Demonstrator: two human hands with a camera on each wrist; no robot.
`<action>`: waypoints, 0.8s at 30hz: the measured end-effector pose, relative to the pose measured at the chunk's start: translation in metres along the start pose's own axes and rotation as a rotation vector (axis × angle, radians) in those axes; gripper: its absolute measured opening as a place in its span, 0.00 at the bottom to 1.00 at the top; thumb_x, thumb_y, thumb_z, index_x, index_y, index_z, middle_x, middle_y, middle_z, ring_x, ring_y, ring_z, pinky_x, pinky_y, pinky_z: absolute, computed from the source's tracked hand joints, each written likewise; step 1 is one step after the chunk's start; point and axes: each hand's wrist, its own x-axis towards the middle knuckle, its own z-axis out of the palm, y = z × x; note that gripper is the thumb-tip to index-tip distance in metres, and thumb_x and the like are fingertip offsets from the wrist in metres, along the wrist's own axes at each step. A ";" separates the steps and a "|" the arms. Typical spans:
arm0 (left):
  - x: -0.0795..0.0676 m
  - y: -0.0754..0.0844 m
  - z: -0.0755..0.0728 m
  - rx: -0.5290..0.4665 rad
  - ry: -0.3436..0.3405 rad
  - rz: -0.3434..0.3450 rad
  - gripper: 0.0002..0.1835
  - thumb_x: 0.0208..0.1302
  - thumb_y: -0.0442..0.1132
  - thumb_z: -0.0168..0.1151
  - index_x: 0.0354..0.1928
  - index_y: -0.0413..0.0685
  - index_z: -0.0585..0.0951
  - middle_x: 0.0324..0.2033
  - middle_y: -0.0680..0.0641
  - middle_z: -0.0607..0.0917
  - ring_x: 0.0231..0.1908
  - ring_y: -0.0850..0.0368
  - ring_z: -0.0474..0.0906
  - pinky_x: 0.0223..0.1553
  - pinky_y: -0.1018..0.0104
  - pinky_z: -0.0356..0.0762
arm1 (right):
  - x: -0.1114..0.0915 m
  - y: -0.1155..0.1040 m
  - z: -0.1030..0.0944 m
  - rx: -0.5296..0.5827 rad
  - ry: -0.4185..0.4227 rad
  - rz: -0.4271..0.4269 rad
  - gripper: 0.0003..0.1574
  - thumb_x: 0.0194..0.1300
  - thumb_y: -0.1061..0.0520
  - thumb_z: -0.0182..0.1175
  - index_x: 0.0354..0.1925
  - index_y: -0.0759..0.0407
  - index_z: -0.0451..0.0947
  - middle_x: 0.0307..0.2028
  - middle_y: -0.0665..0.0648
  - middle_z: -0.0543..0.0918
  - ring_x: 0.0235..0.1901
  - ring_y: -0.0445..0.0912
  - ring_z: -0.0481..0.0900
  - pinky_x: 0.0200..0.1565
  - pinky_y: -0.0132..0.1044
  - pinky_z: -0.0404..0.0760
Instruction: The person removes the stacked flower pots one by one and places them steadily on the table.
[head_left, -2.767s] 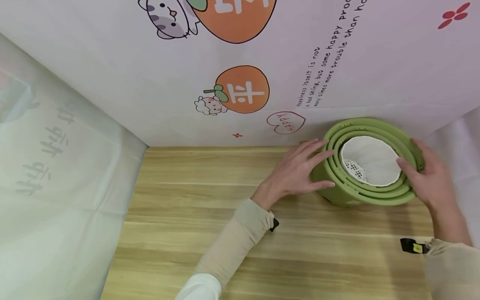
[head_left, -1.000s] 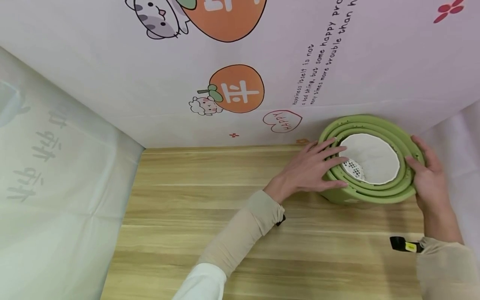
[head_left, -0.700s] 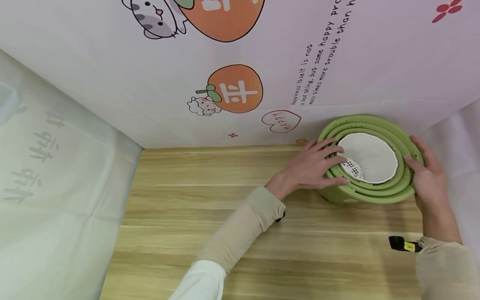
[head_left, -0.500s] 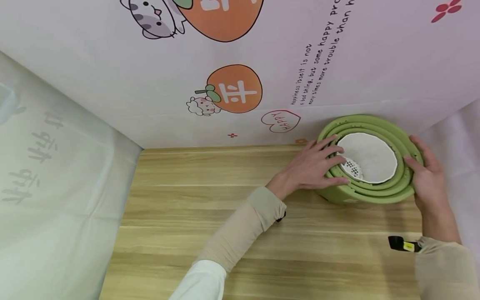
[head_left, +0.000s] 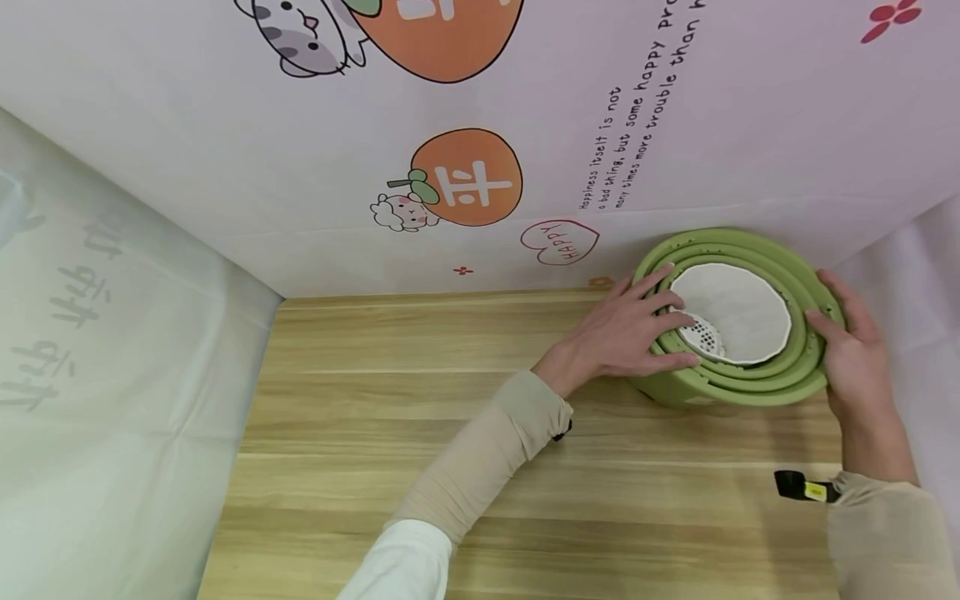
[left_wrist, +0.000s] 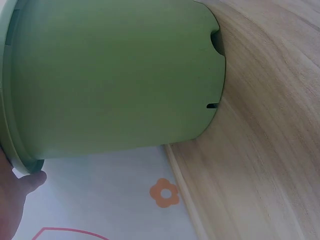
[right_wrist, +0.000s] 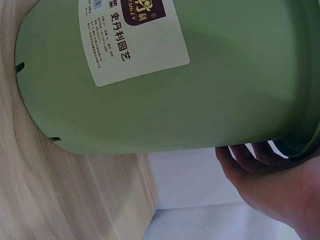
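Note:
In the head view, several green flower pots [head_left: 795,396] stand nested at the right, with a white pot [head_left: 750,308] innermost. Its perforated base shows inside. My left hand [head_left: 615,337] rests with spread fingers over the left rims, its longer fingertips reaching the white pot's edge and its thumb across a green rim. My right hand [head_left: 858,358] holds the outer pot's right rim, thumb on top and fingers outside. The right wrist view shows the outer pot [right_wrist: 165,110] with a white label [right_wrist: 135,40], fingers beneath its rim. Slots line its lower edge in the left wrist view.
The pots stand on a wood-grain tabletop [head_left: 450,467]. Close behind them rises a white printed back sheet [head_left: 360,167]. Pale sheets also hang at the left [head_left: 112,417] and close by the right hand [head_left: 922,350].
My left hand has moved from beside the pots onto their rims, fingers now reaching the white pot. The white pot has shifted slightly left. My right thumb has moved off the white pot's edge.

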 end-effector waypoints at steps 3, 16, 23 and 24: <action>0.000 0.001 0.000 -0.008 0.000 0.001 0.35 0.65 0.77 0.34 0.63 0.73 0.75 0.68 0.63 0.66 0.75 0.55 0.22 0.75 0.45 0.34 | -0.001 0.000 -0.002 -0.031 -0.003 0.001 0.32 0.75 0.64 0.49 0.74 0.49 0.63 0.74 0.53 0.56 0.63 0.37 0.65 0.52 0.14 0.71; 0.002 0.005 -0.006 -0.009 -0.003 -0.027 0.33 0.65 0.77 0.35 0.59 0.72 0.76 0.62 0.61 0.70 0.76 0.49 0.27 0.75 0.40 0.37 | 0.001 0.000 -0.002 -0.102 -0.002 0.011 0.32 0.76 0.61 0.51 0.74 0.47 0.62 0.74 0.50 0.57 0.65 0.39 0.62 0.52 0.13 0.69; 0.003 0.008 -0.007 -0.011 0.033 -0.030 0.31 0.64 0.77 0.37 0.57 0.72 0.74 0.57 0.61 0.71 0.77 0.47 0.31 0.73 0.35 0.31 | 0.001 0.001 -0.005 -0.131 0.001 0.019 0.32 0.76 0.59 0.52 0.74 0.44 0.63 0.75 0.49 0.56 0.62 0.36 0.65 0.48 0.13 0.71; 0.003 0.009 -0.008 -0.009 0.036 -0.032 0.31 0.64 0.77 0.37 0.57 0.72 0.73 0.56 0.62 0.71 0.77 0.47 0.31 0.72 0.35 0.29 | 0.001 0.001 -0.005 -0.125 -0.001 0.019 0.32 0.76 0.59 0.52 0.74 0.44 0.63 0.74 0.50 0.56 0.60 0.35 0.66 0.47 0.13 0.72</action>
